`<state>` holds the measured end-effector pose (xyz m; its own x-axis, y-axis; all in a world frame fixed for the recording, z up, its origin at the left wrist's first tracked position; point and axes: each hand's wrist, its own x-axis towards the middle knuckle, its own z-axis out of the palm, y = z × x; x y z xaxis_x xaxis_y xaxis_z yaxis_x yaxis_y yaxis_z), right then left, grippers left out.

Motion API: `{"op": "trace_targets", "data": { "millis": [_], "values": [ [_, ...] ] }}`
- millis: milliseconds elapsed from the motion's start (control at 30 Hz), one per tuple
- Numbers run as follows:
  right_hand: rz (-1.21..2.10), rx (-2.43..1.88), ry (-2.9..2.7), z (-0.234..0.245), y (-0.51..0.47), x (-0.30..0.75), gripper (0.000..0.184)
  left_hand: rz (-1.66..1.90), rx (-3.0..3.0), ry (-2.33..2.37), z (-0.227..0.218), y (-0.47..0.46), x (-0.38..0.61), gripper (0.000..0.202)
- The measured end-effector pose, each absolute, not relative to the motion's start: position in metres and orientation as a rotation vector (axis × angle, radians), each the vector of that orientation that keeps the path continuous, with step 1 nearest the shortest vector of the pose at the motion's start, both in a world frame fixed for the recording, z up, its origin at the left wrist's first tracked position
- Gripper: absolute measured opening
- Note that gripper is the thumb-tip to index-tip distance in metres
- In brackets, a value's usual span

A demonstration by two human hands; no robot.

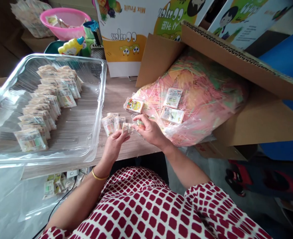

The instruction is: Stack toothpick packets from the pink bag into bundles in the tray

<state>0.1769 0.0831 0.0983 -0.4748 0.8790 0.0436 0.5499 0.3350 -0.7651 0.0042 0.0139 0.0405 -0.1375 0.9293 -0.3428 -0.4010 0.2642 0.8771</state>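
My left hand (114, 143) pinches a small clear packet (127, 127) near the table's front edge. Close beside it, the thumb and fingers of my right hand (151, 131) are closed on a small bunch of coloured sticks (139, 124), partly hidden by the fingers. Two filled packets, one of them a packet with striped sticks (109, 124), lie on the table just beyond my left hand. A stack of printed packets (134, 105) sits behind my hands. To the right, a big plastic bag of thin coloured sticks (198, 96) carries two more packets (173, 97) on top.
At left stands a clear plastic tray (100, 99) with rows of filled packets (46, 109). An open cardboard box (258, 122) surrounds the big bag. Behind are a pink basin (66, 31), a yellow bottle (71, 46) and a printed carton (122, 36).
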Motion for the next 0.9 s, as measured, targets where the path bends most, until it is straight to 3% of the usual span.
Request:
{"op": "trace_targets", "data": {
  "millis": [300, 500, 667, 900],
  "values": [
    [0.671, -1.479, -2.444, 0.099, 0.078, 0.162, 0.031, 1.283, 0.720, 1.233, 0.040, 0.014, 0.004, 0.028],
    [0.739, -1.437, -2.362, 0.096, 0.086, 0.170, 0.011, 1.281, 0.749, 1.115, 0.040, 0.010, 0.005, 0.035],
    [1.436, -1.046, -1.717, 0.105, 0.095, 0.175, 0.048, 1.315, 0.710, 1.134, 0.034, 0.010, 0.005, 0.030],
    [1.345, -0.987, -1.346, 0.109, 0.100, 0.147, 0.061, 1.247, 0.784, 1.152, 0.035, 0.010, 0.010, 0.034]
  ]
}}
